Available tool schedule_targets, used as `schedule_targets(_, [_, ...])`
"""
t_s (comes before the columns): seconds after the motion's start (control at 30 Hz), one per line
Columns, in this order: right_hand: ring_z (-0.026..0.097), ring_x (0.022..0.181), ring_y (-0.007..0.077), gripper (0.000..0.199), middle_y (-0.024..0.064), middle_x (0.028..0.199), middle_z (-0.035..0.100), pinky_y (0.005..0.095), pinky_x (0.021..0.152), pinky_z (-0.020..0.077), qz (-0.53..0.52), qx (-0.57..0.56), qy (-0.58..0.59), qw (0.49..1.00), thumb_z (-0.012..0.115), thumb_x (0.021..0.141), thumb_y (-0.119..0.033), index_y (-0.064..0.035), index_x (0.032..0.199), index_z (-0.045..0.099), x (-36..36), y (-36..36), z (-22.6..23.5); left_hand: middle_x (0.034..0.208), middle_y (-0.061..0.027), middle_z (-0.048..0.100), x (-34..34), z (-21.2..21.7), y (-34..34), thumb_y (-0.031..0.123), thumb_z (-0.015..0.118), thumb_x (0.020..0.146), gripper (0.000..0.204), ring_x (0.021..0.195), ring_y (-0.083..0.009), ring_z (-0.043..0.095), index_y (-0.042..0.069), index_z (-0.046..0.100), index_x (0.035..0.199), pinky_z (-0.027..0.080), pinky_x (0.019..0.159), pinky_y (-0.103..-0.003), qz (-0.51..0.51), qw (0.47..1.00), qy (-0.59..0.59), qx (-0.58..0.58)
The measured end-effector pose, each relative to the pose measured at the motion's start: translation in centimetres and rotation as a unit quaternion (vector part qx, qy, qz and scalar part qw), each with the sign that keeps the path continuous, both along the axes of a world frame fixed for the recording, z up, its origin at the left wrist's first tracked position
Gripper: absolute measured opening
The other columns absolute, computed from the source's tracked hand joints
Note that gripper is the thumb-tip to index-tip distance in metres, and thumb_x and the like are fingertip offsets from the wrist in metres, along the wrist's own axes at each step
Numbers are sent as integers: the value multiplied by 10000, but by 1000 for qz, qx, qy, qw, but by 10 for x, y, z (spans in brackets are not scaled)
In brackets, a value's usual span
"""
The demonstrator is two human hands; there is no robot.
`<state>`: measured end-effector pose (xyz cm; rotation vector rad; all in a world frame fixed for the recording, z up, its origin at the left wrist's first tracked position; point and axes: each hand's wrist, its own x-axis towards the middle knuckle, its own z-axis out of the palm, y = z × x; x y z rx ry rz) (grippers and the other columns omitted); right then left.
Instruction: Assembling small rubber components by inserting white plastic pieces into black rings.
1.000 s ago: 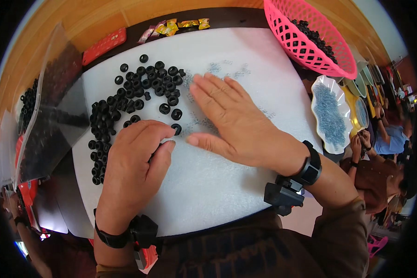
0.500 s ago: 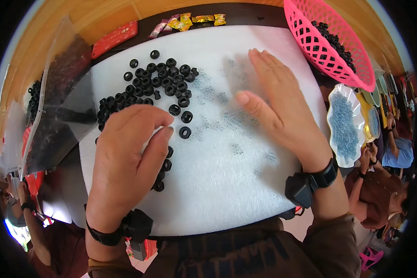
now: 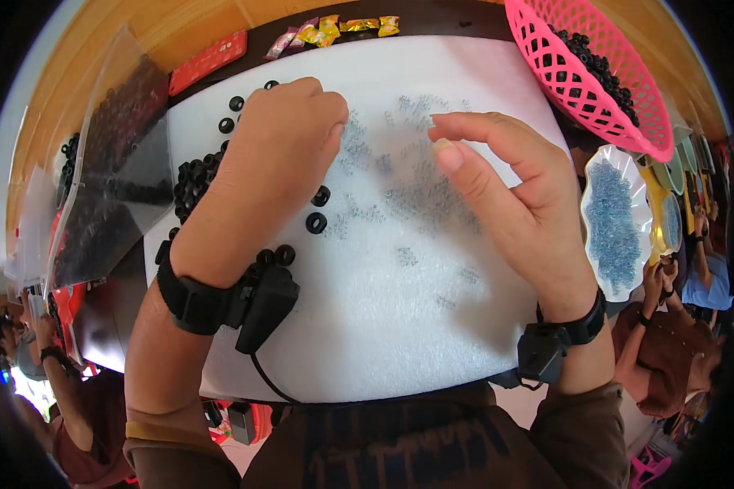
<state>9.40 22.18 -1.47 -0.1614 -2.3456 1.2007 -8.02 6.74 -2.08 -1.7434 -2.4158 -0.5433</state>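
Note:
Many black bead-like rings (image 3: 316, 222) lie on the left half of the white foam-covered board (image 3: 367, 326). My left hand (image 3: 289, 138) is over this pile with its fingers curled; the fingertips are hidden, so what they hold cannot be seen. On the board's right half, tiny clear bluish pieces (image 3: 432, 191) are scattered in loose patches. Above them hovers my right hand (image 3: 518, 183), its thumb and forefinger curved toward each other with a small gap at the tips. Nothing is clearly visible between them.
A pink lattice basket (image 3: 648, 106) of black rings leans in at the far right. Below it, a white scalloped dish (image 3: 643, 212) holds clear bluish pieces. A clear plastic bag (image 3: 114, 155) of black rings stands left. Wrapped candies (image 3: 322, 33) and a red case (image 3: 210, 62) lie behind.
My left hand has moved up and slightly right over the black rings, its fingers curling. My right hand has shifted right and down, its flat fingers now bent toward the thumb.

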Motion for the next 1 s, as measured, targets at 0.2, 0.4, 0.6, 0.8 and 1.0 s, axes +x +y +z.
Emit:
schedule_targets(0.2, [621, 919, 150, 197, 84, 976, 679, 262, 829, 461, 47, 8, 2, 999, 617, 906, -132, 9, 1038, 658, 2, -6, 3, 808, -117, 570, 10, 7, -27, 18, 600, 794, 67, 726, -267, 562, 2, 617, 858, 454, 651, -325, 41, 996, -60, 45])
schedule_targets(0.4, [600, 809, 118, 177, 69, 851, 655, 254, 767, 453, 54, -95, -56, 992, 597, 924, -145, 22, 945, 653, 8, -24, 11, 874, -93, 594, 40, 16, -63, 12, 646, 764, 147, 807, -255, 567, 33, 649, 910, 445, 744, -326, 47, 988, -145, 19])
schedule_targets(0.6, [517, 694, 58, 128, 14, 727, 600, 203, 626, 414, 46, -200, -37, 978, 627, 906, -96, 27, 871, 640, 3, -25, 3, 919, -66, 595, 40, 3, -64, 48, 679, 739, 234, 894, -262, 543, 79, 651, 969, 371, 840, -357, 4, 995, -92, -25])
schedule_targets(0.8, [543, 731, 74, 117, 31, 794, 620, 212, 667, 437, 74, -214, -71, 972, 639, 897, -93, 21, 922, 649, 3, -26, 3, 881, -64, 598, 38, 4, -70, -5, 654, 721, 266, 792, -228, 553, 65, 651, 978, 408, 761, -328, 1, 987, -156, 32])
schedule_targets(1.0, [573, 783, 93, 202, 44, 912, 642, 235, 716, 470, 159, -299, -84, 937, 659, 878, -65, -5, 1068, 625, 8, -41, -4, 937, -83, 605, 58, 19, -70, -16, 646, 768, 325, 809, -156, 557, 9, 650, 1092, 442, 730, -264, -30, 914, -388, 119])
